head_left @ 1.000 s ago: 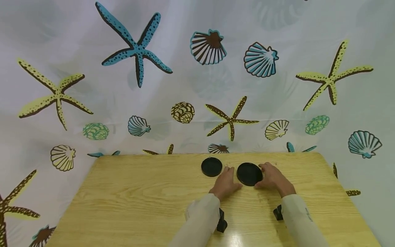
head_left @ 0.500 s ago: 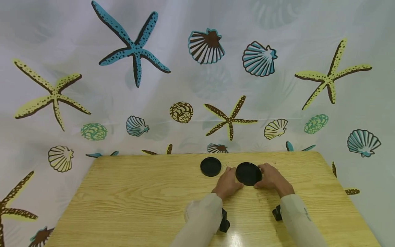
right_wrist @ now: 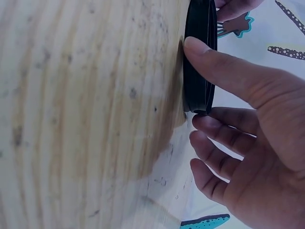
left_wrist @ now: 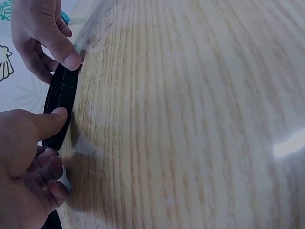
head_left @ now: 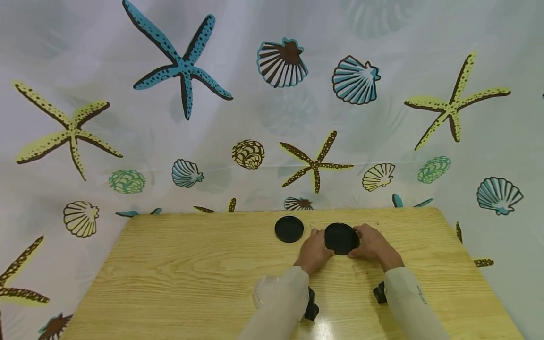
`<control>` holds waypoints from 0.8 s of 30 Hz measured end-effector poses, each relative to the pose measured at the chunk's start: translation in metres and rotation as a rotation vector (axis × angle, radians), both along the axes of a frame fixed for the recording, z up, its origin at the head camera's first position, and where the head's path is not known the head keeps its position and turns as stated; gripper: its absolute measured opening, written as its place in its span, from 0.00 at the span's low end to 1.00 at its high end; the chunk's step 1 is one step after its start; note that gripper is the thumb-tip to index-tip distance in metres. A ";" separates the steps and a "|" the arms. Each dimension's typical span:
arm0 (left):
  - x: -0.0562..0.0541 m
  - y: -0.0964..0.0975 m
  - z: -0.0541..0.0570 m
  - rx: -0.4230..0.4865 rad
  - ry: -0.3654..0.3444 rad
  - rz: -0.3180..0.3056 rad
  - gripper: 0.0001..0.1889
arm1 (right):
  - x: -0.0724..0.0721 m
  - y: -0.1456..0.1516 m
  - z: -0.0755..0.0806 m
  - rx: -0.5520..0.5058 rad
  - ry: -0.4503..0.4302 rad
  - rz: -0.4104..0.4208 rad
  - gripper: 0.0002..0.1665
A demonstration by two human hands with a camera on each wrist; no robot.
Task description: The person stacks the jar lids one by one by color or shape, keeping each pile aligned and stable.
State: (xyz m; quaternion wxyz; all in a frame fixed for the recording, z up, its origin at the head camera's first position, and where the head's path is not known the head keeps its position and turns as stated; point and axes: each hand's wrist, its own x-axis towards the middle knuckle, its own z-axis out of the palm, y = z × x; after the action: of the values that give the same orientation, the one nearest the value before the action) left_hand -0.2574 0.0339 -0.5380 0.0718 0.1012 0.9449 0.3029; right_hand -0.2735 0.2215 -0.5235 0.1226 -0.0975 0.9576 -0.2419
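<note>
A shallow round black dish [head_left: 341, 239] is held between both hands near the far side of the wooden table. From its left, my left hand [head_left: 316, 250] grips the edge; in the left wrist view the thumb [left_wrist: 53, 120] lies on the dish's side wall, with curled fingers beyond it. Opposite, my right hand [head_left: 374, 245] pinches the right edge, its thumb [right_wrist: 198, 46] on the wall and the index finger at the rim in the right wrist view. The dish's side sits close over the wood there. A second, smaller black dish [head_left: 289, 229] lies just left of the left hand.
On the wooden table [head_left: 191, 264], a clear round dish or lid [head_left: 264, 292] is partly hidden by the left sleeve [head_left: 280, 302]. Black wrist mounts show under both forearms. A white cloth [head_left: 238, 108] printed with starfish and shells hangs behind the far edge.
My left hand has moved in from slightly apart to the black dish's left edge. The right hand keeps its place at the right edge. The head view has shifted slightly.
</note>
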 end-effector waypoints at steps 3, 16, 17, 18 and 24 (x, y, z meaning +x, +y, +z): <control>0.001 0.001 0.000 0.002 -0.015 0.013 0.28 | 0.001 0.000 0.001 0.004 0.005 -0.007 0.47; 0.004 -0.004 0.005 0.040 -0.020 0.038 0.31 | 0.001 -0.001 0.002 0.000 0.047 0.007 0.46; 0.004 -0.004 0.006 0.047 -0.019 0.037 0.31 | 0.001 -0.001 0.003 0.000 0.051 0.010 0.46; 0.005 -0.005 0.007 0.053 -0.015 0.037 0.31 | 0.001 -0.001 0.004 -0.002 0.048 0.005 0.46; 0.007 -0.007 0.008 0.088 -0.005 0.045 0.31 | 0.004 -0.003 0.010 0.000 0.041 0.001 0.47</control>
State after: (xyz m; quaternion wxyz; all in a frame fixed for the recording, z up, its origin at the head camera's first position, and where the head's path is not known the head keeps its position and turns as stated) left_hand -0.2505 0.0270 -0.5301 0.0628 0.0823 0.9325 0.3460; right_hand -0.2691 0.2189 -0.5134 0.1032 -0.1030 0.9598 -0.2399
